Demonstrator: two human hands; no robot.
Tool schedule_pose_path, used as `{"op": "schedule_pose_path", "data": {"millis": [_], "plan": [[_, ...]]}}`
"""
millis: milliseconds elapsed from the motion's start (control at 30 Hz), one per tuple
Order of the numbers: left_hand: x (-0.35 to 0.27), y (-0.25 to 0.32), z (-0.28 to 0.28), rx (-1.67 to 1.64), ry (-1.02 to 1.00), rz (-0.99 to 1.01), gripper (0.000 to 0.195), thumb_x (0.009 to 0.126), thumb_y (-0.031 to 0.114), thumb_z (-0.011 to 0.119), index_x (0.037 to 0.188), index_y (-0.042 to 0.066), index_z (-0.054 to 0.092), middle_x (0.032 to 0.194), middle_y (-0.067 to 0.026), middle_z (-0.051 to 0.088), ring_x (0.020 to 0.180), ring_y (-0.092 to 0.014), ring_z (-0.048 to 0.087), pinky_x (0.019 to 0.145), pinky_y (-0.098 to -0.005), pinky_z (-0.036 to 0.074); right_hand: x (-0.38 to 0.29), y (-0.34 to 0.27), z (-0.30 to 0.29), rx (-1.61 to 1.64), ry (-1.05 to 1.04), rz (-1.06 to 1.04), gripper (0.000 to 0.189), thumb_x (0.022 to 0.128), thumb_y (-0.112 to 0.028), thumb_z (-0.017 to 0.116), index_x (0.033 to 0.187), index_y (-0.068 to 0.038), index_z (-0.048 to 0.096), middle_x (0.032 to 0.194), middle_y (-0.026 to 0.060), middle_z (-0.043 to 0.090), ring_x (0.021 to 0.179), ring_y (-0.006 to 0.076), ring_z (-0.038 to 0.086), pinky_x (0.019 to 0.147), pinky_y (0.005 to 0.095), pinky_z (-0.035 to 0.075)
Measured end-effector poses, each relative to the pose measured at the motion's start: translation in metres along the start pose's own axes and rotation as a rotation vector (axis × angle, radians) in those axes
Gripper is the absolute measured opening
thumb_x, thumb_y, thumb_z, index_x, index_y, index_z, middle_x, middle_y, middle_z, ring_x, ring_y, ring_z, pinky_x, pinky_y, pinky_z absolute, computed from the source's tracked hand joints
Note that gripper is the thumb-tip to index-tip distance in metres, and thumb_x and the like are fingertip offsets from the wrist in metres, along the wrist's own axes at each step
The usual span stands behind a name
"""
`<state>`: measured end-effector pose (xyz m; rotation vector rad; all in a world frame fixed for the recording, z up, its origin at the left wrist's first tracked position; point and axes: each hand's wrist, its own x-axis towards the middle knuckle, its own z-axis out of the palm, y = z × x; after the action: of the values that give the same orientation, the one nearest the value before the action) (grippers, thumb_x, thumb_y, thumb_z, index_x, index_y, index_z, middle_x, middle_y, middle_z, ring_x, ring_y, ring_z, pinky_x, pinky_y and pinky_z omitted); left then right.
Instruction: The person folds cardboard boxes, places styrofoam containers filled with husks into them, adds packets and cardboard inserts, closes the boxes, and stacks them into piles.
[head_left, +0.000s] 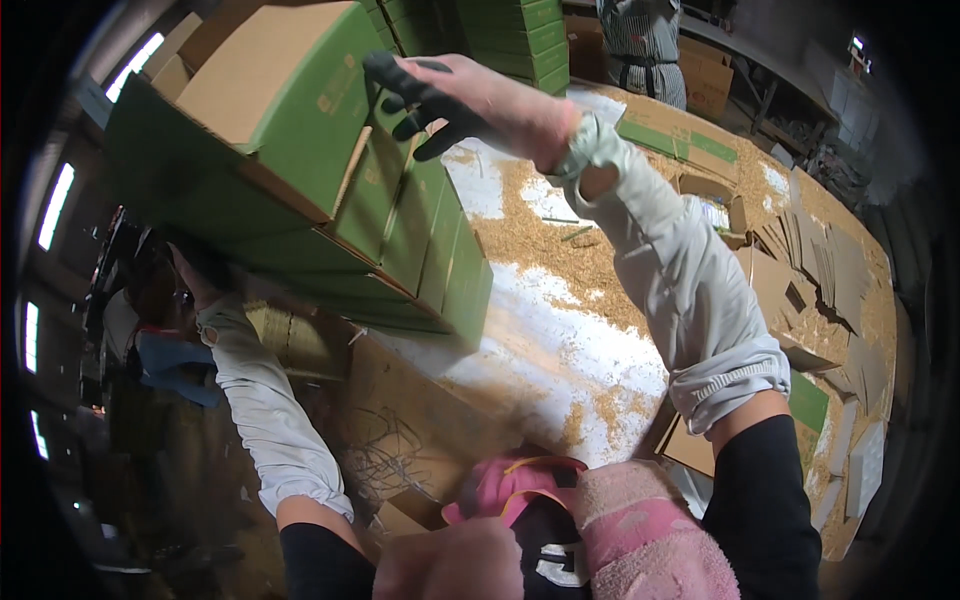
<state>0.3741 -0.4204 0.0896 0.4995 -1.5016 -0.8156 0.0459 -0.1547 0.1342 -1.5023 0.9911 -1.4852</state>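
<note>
A stack of green cardboard boxes (424, 247) stands before me at the upper left, on the near edge of a table. Its topmost box (307, 120) shows a plain brown top and small printed marks on the green face. My right hand (450, 105), with dark-coated glove fingers spread, is beside the right end of this top box; its fingertips overlap the box corner, and contact is unclear. My left hand (199, 262) is in deep shadow at the stack's left side, close to the green box wall. Its fingers are mostly hidden.
Wood shavings (562, 255) cover much of the white-topped table (540, 300). Flat cardboard pieces (817, 255) and an open carton (772, 289) lie at right. More green boxes (544, 45) are stacked at the back, near a person in a striped apron (656, 82). Tangled strapping (390, 450) lies below.
</note>
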Motion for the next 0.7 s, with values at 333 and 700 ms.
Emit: {"op": "schedule_pose_path", "data": {"millis": [333, 700], "plan": [[0.011, -0.097, -0.046, 0.363, 0.097, 0.205, 0.055, 0.093, 0.043, 0.031, 0.133, 0.005, 0.03, 0.133, -0.0154, 0.036, 0.118, -0.03, 0.041, 0.097, -0.0434, 0.034, -0.111, 0.381, 0.151, -0.772, 0.581, 0.355, 0.099, 0.061, -0.055, 0.067, 0.129, 0.005, 0.027, 0.132, 0.0336, 0.021, 0.124, 0.0503, 0.016, 0.1, 0.057, 0.019], [0.247, -0.256, -0.009, 0.724, -0.073, 0.147, 0.056, 0.093, 0.044, 0.031, 0.134, 0.006, 0.03, 0.134, -0.0151, 0.036, 0.119, -0.03, 0.039, 0.098, -0.044, 0.033, 0.161, 0.465, 0.114, -1.025, 0.536, 0.496, 0.049, 0.083, -0.024, 0.043, 0.127, -0.005, 0.037, 0.128, 0.0329, 0.031, 0.12, 0.0497, 0.025, 0.094, 0.0562, 0.029]]}}
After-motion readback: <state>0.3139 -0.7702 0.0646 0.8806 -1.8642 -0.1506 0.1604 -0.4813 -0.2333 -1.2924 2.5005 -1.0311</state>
